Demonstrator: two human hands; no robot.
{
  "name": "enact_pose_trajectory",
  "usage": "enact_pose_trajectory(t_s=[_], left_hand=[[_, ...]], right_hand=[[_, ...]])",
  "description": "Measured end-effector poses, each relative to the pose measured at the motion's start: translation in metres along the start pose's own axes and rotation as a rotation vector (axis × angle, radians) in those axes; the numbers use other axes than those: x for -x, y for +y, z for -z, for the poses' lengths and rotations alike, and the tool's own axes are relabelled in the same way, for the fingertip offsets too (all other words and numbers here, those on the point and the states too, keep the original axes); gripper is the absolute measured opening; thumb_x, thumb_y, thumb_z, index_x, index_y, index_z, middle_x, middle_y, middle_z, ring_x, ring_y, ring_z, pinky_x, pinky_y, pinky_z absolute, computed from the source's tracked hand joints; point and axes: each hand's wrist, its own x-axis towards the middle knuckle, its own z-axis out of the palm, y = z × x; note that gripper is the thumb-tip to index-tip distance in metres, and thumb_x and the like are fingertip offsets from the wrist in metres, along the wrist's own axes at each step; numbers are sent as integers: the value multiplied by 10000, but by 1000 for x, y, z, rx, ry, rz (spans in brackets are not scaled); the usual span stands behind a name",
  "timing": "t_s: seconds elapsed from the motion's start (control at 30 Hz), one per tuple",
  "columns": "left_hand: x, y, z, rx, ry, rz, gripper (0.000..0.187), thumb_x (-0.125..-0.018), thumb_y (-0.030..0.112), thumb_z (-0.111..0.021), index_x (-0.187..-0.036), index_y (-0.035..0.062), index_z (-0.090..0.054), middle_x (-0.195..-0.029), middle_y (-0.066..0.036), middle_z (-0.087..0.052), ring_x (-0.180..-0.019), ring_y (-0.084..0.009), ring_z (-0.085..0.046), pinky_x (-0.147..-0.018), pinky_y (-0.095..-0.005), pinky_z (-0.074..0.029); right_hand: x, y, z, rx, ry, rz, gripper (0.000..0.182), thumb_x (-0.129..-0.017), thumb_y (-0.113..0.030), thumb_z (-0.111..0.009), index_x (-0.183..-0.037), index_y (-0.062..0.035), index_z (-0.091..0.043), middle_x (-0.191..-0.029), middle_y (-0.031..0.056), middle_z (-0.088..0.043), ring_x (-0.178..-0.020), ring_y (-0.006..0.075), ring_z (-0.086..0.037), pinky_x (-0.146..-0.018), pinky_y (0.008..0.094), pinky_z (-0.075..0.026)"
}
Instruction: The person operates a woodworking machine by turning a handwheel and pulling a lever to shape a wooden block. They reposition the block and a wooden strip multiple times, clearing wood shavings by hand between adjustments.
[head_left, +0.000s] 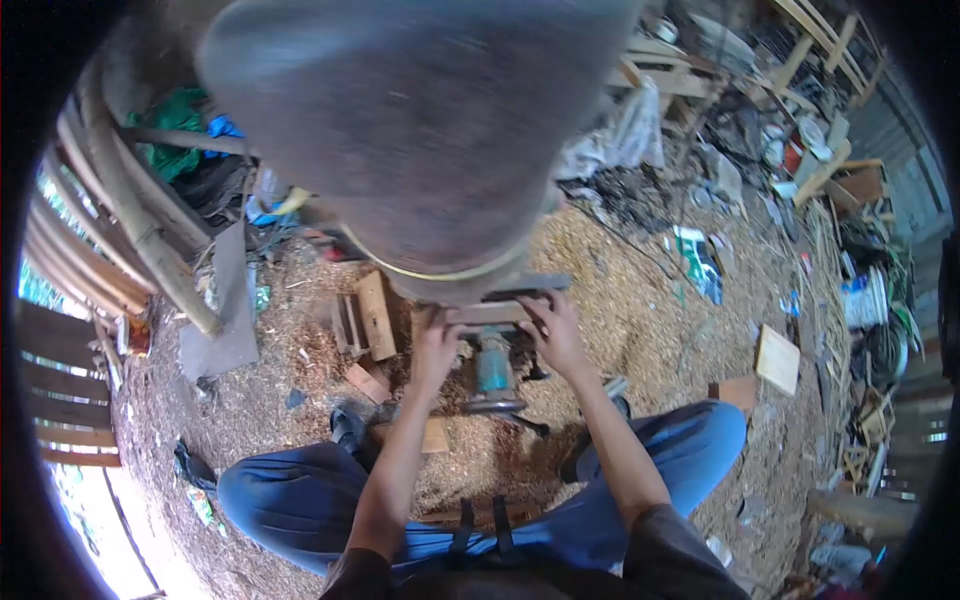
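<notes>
Between my two hands lies a narrow wooden piece (490, 314), held near its ends. My left hand (436, 345) has its fingers on the left end. At the right end, my right hand (553, 332) grips the wood with bent fingers. Just below the piece stands a green and dark metal tool (492, 370) with a round base, between my forearms. A dark flat bar (528, 284) shows behind the wood. The large blurred brown shape (420, 130) above hides what is beyond it.
Wooden blocks (375, 314) lie left of my left hand on the shaving-covered ground. A pale board (777, 359) is at the right. Bamboo poles (150, 235) lean at the left, and mixed scrap (720, 150) is heaped at the upper right.
</notes>
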Motion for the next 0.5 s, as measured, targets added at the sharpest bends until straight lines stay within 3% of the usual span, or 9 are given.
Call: enact_pose_trajectory(t_s=[0.07, 0.13, 0.2, 0.27, 0.33, 0.37, 0.43, 0.47, 0.5], left_hand=[[-3, -6, -6, -181, 50, -170, 335, -952, 10, -625, -1285, 44, -624, -1204, -217, -663, -1084, -336, -680, -871, -432, -566], [4, 25, -5, -174, 100, -299, 336, -911, -10, -647, -1241, 58, -638, -1148, -219, -676, -1070, -412, -658, -878, -462, -516], [7, 37, -9, -130, 86, -258, 328, -891, -4, -670, -1211, 63, -642, -1140, -204, -676, -1067, -435, -639, -906, -458, -509], [9, 38, -9, -82, 102, -263, 345, -882, -9, -677, -1216, 69, -644, -1113, -208, -673, -1094, -418, -630, -937, -466, -490], [13, 29, -15, -156, 96, -256, 362, -882, 27, -695, -1236, 81, -647, -1197, -226, -634, -1162, -424, -591, -988, -468, -467], [16, 30, -18, -257, 182, -306, 376, -887, 58, -702, -1256, 91, -644, -1273, -232, -591, -1210, -428, -557, -1020, -467, -450], [27, 39, -25, -395, 307, -362, 419, -902, 136, -708, -1311, 99, -626, -1457, -240, -463, -1325, -439, -459, -1107, -486, -388], [34, 47, -31, -408, 297, -365, 419, -902, 136, -708, -1311, 99, -626, -1457, -240, -463, -1325, -439, -459, -1107, -486, -388], [41, 57, -37, -406, 332, -345, 429, -903, 128, -696, -1323, 95, -614, -1480, -242, -449, -1350, -446, -434, -1126, -499, -378]], right_hand=[[7, -2, 5, 3, 68, -16, 470, -896, -212, -737, -1347, -155, -618, -1340, 218, -535, -1207, 427, -505, -1037, 509, -415], [29, 9, 17, -1, 137, -28, 516, -907, -225, -727, -1393, -143, -578, -1383, 244, -505, -1237, 440, -497, -1063, 508, -408], [47, 23, 33, 35, 165, -50, 559, -941, -274, -688, -1447, -112, -513, -1422, 258, -483, -1286, 457, -479, -1096, 513, -387], [66, 43, 51, 76, 168, -111, 514, -968, -296, -649, -1427, -95, -534, -1411, 264, -497, -1286, 453, -486, -1097, 505, -393], [90, 81, 58, 45, 255, -357, 462, -980, -303, -626, -1385, -88, -567, -1386, 269, -523, -1282, 448, -493, -1086, 494, -405], [101, 101, 59, 37, 257, -355, 462, -980, -303, -626, -1385, -88, -567, -1386, 269, -523, -1282, 448, -493, -1086, 494, -405], [129, 127, 57, 8, 162, -567, 404, -955, -256, -643, -1320, -88, -610, -1349, 243, -560, -1280, 442, -502, -1092, 471, -413], [144, 133, 54, -4, 165, -578, 404, -955, -256, -643, -1320, -88, -610, -1349, 243, -560, -1280, 442, -502, -1092, 471, -413], [156, 131, 55, 162, -46, -591, 385, -933, -235, -654, -1295, -105, -631, -1343, 222, -569, -1291, 431, -499, -1097, 479, -409]])
